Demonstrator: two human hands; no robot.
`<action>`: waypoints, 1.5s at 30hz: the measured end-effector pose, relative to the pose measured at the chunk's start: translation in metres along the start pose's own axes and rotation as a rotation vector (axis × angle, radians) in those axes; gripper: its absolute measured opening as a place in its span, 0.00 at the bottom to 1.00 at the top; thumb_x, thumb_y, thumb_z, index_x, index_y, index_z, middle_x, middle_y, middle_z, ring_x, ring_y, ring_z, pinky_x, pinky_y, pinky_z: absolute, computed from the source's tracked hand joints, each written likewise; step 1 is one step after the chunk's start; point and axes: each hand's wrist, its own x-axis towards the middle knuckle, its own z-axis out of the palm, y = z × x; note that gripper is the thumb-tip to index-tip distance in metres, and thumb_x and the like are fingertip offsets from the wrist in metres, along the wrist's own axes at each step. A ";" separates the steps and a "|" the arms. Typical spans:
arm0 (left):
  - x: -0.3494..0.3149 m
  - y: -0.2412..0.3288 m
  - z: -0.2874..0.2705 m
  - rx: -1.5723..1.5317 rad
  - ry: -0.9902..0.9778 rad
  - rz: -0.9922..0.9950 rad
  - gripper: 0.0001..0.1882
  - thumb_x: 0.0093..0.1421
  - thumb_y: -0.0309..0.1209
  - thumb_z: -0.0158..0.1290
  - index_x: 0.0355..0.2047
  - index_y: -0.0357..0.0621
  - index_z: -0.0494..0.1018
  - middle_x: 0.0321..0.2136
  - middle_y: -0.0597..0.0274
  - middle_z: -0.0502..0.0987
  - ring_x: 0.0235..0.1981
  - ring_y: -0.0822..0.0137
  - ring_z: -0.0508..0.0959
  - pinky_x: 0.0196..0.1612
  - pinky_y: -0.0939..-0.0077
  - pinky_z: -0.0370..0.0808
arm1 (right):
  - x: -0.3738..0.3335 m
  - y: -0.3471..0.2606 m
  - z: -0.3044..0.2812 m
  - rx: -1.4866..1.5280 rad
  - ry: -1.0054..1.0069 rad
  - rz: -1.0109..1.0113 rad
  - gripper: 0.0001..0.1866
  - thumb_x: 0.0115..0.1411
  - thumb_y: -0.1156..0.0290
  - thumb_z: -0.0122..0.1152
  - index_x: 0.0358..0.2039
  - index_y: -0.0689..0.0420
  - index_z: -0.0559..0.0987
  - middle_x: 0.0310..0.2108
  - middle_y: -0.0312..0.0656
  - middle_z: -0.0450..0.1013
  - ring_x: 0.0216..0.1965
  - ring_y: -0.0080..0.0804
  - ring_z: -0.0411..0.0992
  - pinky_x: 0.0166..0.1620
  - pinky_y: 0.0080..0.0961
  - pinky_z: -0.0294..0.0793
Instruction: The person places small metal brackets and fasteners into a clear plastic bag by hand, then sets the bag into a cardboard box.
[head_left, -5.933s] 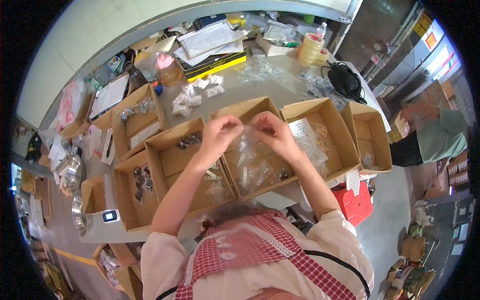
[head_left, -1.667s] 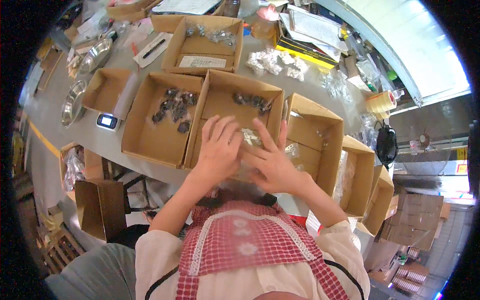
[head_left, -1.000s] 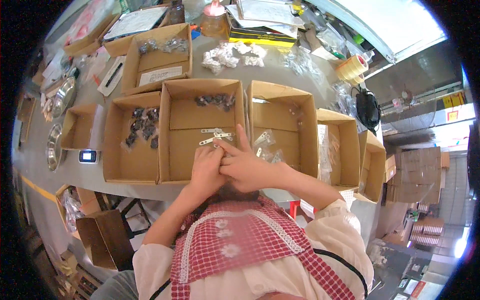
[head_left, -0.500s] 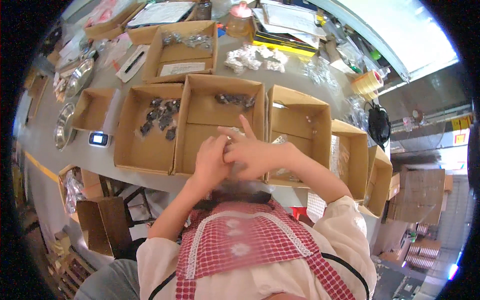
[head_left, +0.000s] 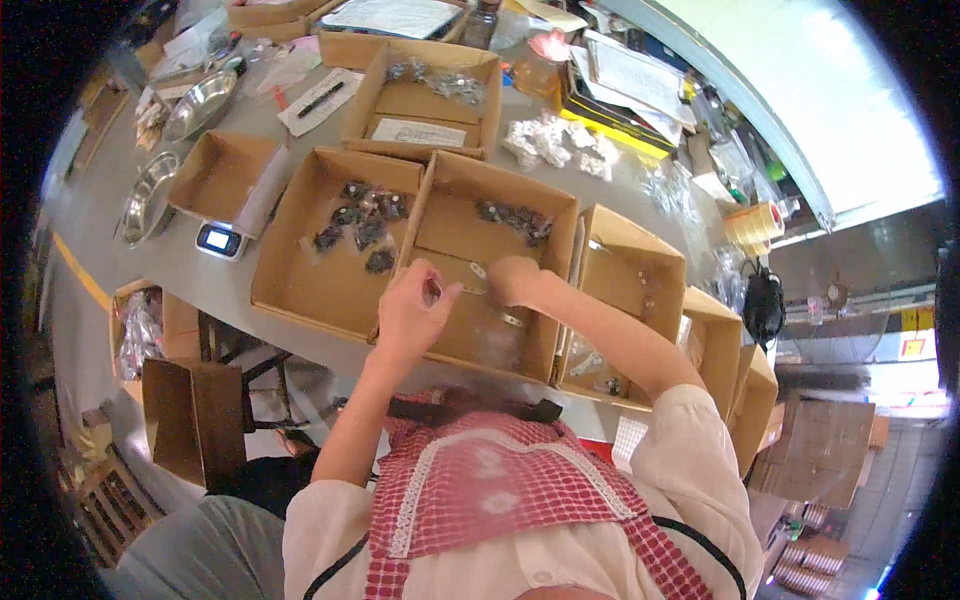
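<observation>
My left hand (head_left: 410, 308) is over the near left part of the middle cardboard box (head_left: 455, 235). Its fingers curl inward, and whatever they may hold is hidden. To its right, my right hand (head_left: 515, 281) is inside the same box's outline, its fingers smeared by motion. Between and below the hands show small pale flat pieces with holes (head_left: 512, 320). A hazy, see-through patch, perhaps clear plastic, lies near the box's front. Small dark parts in clear bags (head_left: 515, 218) rest at that box's far side.
The left box (head_left: 290, 265) holds several bagged dark parts (head_left: 362, 218). More boxes (head_left: 632, 262) line the right. A small scale with a lit display (head_left: 220, 240) bears a box (head_left: 222, 178) at left, beside metal bowls (head_left: 150, 198). Crumpled white pieces (head_left: 560, 142) lie behind.
My hands were together over the middle box and have come apart, the right one moving right. Pale flat pieces now show between them. The whole view has shifted and turned slightly.
</observation>
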 end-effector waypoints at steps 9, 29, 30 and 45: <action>-0.001 -0.005 0.001 0.043 -0.020 0.062 0.14 0.54 0.34 0.64 0.30 0.41 0.70 0.25 0.57 0.73 0.28 0.58 0.74 0.34 0.66 0.72 | -0.019 0.003 -0.027 -0.009 0.065 0.023 0.11 0.48 0.68 0.65 0.32 0.59 0.83 0.33 0.52 0.79 0.38 0.52 0.78 0.40 0.43 0.79; 0.008 0.041 0.036 -0.544 -0.554 0.069 0.20 0.51 0.27 0.67 0.43 0.40 0.73 0.34 0.68 0.76 0.38 0.74 0.75 0.43 0.76 0.74 | -0.167 -0.022 -0.114 1.045 0.646 -0.396 0.14 0.51 0.76 0.68 0.40 0.59 0.82 0.48 0.42 0.72 0.50 0.32 0.70 0.54 0.30 0.69; 0.010 0.038 0.036 -0.576 -0.595 0.035 0.20 0.51 0.28 0.66 0.44 0.40 0.73 0.34 0.68 0.76 0.38 0.74 0.75 0.43 0.76 0.74 | -0.168 -0.019 -0.114 0.973 0.670 -0.447 0.14 0.51 0.76 0.68 0.41 0.59 0.82 0.49 0.43 0.72 0.52 0.33 0.69 0.55 0.31 0.68; 0.043 0.080 0.011 -0.710 -0.512 -0.086 0.13 0.61 0.32 0.59 0.44 0.40 0.75 0.35 0.69 0.79 0.36 0.78 0.75 0.41 0.80 0.72 | -0.169 0.007 -0.105 1.379 0.583 -0.213 0.09 0.62 0.75 0.59 0.43 0.62 0.77 0.34 0.38 0.77 0.36 0.21 0.76 0.36 0.22 0.80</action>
